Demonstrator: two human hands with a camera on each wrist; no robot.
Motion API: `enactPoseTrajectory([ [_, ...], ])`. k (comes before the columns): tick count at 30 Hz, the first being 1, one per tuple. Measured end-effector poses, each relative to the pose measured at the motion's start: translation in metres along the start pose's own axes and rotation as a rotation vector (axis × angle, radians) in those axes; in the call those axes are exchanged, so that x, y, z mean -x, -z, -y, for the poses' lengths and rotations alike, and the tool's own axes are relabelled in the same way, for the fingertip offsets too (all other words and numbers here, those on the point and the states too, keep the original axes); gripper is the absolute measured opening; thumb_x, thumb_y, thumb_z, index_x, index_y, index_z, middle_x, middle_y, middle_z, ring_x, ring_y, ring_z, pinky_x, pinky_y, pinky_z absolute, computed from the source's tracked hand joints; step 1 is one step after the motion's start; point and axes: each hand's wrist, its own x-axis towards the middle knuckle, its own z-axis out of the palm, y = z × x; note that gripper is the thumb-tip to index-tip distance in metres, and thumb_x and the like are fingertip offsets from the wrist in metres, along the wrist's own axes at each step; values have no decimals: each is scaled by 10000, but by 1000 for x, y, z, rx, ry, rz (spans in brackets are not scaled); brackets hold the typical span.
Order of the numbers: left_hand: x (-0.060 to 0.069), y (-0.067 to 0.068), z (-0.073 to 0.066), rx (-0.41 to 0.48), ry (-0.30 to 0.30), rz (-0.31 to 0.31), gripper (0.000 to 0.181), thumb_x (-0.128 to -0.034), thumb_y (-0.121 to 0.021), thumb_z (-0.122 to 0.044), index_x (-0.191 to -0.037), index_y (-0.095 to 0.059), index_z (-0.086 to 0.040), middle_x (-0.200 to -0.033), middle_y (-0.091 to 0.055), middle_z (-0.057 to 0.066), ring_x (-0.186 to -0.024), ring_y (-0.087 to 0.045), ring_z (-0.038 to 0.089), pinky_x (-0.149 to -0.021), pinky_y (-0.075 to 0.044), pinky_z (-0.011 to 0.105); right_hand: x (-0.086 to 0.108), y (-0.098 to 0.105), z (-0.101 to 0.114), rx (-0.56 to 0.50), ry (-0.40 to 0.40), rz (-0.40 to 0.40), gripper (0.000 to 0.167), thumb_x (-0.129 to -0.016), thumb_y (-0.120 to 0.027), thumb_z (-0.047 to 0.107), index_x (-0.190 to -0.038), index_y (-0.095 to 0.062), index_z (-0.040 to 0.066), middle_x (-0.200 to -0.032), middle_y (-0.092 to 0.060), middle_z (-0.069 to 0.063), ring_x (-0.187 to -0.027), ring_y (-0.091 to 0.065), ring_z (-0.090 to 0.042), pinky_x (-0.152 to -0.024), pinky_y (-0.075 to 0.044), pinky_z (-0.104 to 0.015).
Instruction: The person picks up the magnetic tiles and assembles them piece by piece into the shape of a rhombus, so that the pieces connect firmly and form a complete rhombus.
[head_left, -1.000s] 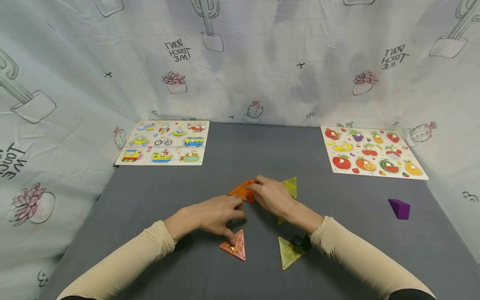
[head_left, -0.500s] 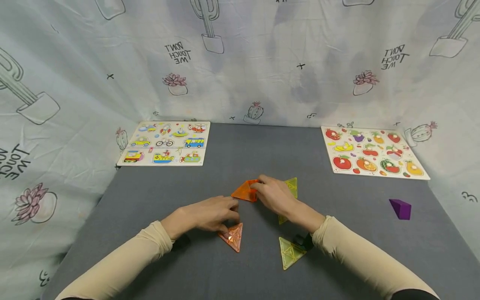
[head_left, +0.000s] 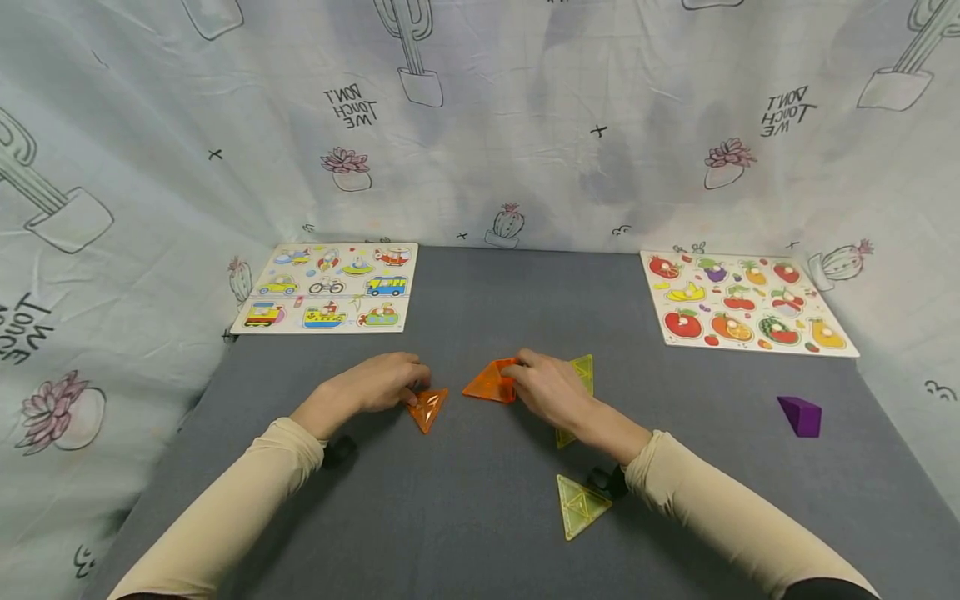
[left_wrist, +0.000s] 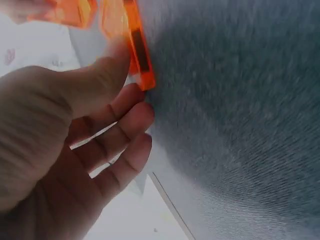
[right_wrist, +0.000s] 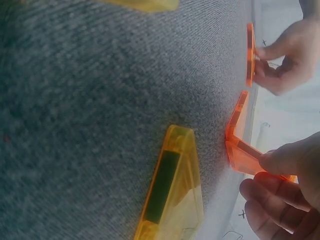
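Note:
My left hand (head_left: pixel 375 383) pinches an orange triangular tile (head_left: pixel 428 409) by its edge, left of centre; in the left wrist view the thumb and a finger hold the tile (left_wrist: pixel 140 50). My right hand (head_left: pixel 553 390) pinches one part of an orange piece (head_left: pixel 490 382). In the right wrist view that piece (right_wrist: pixel 239 157) shows as two tiles meeting at an angle, one on the cloth and one raised between thumb and fingers. Yellow tiles (head_left: pixel 583 372) lie partly hidden under the right hand and wrist. Another yellow triangle (head_left: pixel 579 508) lies flat nearer the front.
A vehicle picture board (head_left: pixel 330 287) lies at the back left, a fruit picture board (head_left: pixel 750 304) at the back right. A purple block (head_left: pixel 802 417) sits on the right side of the grey cloth (head_left: pixel 480 533). A printed curtain (head_left: pixel 495 125) hangs behind.
My left hand has moved left and away from the body, taking its orange tile from the front middle to beside the angled piece. The right hand has stayed almost still.

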Motion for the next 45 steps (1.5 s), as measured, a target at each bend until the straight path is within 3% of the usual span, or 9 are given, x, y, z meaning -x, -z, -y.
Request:
enactPoseTrajectory([
  [6,-11,-3,4,-111,62,-168,113,-819,-766,-132,-895,-693,-93,-814,-594,39,-720,-597,181,-624,-513,316,1,-1,-1,13,5,-5,151,-854,-730,53,-990,-771,105,-898,-672,-54,-667,-629,-141,-520,-487,-230],
  [9,-17,-5,3,-131,86,-192,70,-844,-744,-135,-872,-693,-97,-789,-572,38,-690,-576,177,-611,-497,314,2,-2,1,26,6,-2,155,-855,-730,59,-996,-770,110,-904,-671,-53,-659,-629,-139,-512,-482,-226],
  [12,-19,-5,4,-114,87,-188,36,-883,-707,-126,-871,-698,-93,-790,-567,44,-686,-571,174,-623,-497,313,1,-3,3,22,2,2,161,-851,-734,61,-1002,-766,110,-913,-667,-55,-635,-619,-138,-502,-473,-224],
  [16,-14,-2,3,-60,91,-123,44,-906,-689,-144,-940,-700,-118,-845,-562,36,-727,-550,169,-639,-483,307,0,-3,3,-10,-4,23,171,-850,-733,53,-1015,-757,91,-931,-660,-70,-604,-597,-137,-494,-462,-216],
  [22,-7,7,-1,33,77,-14,347,-813,-792,-195,-1141,-700,-131,-955,-552,57,-819,-487,169,-732,-433,312,-2,1,2,-42,-8,50,152,-860,-724,52,-1006,-757,71,-919,-649,-77,-618,-599,-139,-511,-465,-198],
  [25,-8,7,-1,50,58,-14,458,-770,-818,-216,-1201,-695,-124,-956,-552,58,-814,-468,157,-740,-405,288,-2,3,3,-55,-10,59,145,-855,-726,46,-996,-760,63,-887,-637,-71,-635,-596,-139,-527,-466,-197],
  [32,-21,-2,-2,26,-9,-81,487,-771,-805,-266,-1216,-692,-105,-919,-555,59,-757,-460,136,-680,-392,249,0,5,5,-93,-8,92,160,-846,-726,22,-1002,-759,37,-878,-633,-74,-683,-619,-143,-583,-505,-209],
  [45,-33,-5,-17,-31,6,-61,502,-816,-771,-330,-1263,-653,-135,-1001,-547,39,-843,-491,176,-699,-434,304,-1,4,9,-124,-17,107,157,-869,-707,37,-1019,-755,41,-917,-645,-83,-721,-622,-153,-622,-532,-246],
])
